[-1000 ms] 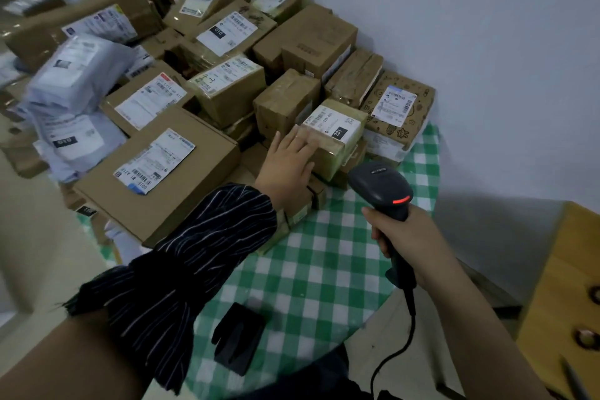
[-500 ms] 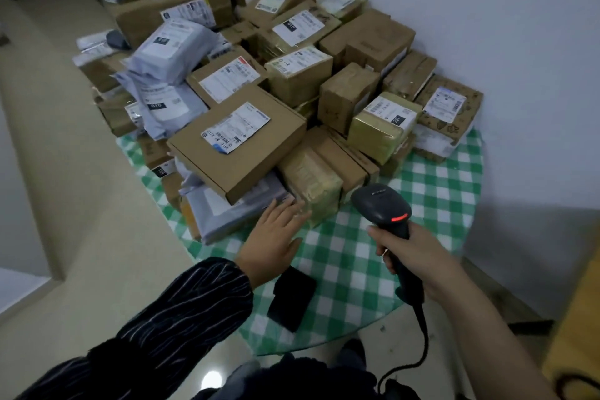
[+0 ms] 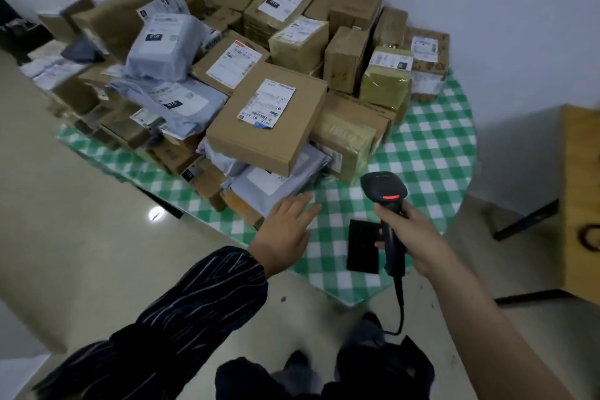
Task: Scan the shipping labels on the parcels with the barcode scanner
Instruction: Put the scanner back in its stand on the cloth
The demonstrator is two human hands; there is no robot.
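Note:
Several cardboard parcels and grey mailer bags with white shipping labels are heaped on a table with a green checked cloth (image 3: pixel 431 153). Nearest lies a flat brown box (image 3: pixel 259 130) with a label (image 3: pixel 266 104) on top, resting on a grey mailer bag (image 3: pixel 269 185). My left hand (image 3: pixel 287 230) hovers with straight fingers beside that bag's near edge, holding nothing. My right hand (image 3: pixel 412 237) grips the handle of the black barcode scanner (image 3: pixel 384 191), whose red light glows and whose head points toward the pile.
A black scanner stand (image 3: pixel 362 247) lies flat on the cloth just left of my right hand. A wooden table (image 3: pixel 581 191) stands at the right. White wall runs behind the pile. Glossy floor lies to the left; my feet (image 3: pixel 324 367) are below.
My left hand has drawn back from the small labelled box deep in the pile to the table's near edge. The view has pulled back and shifted left. The scanner stays in my right hand.

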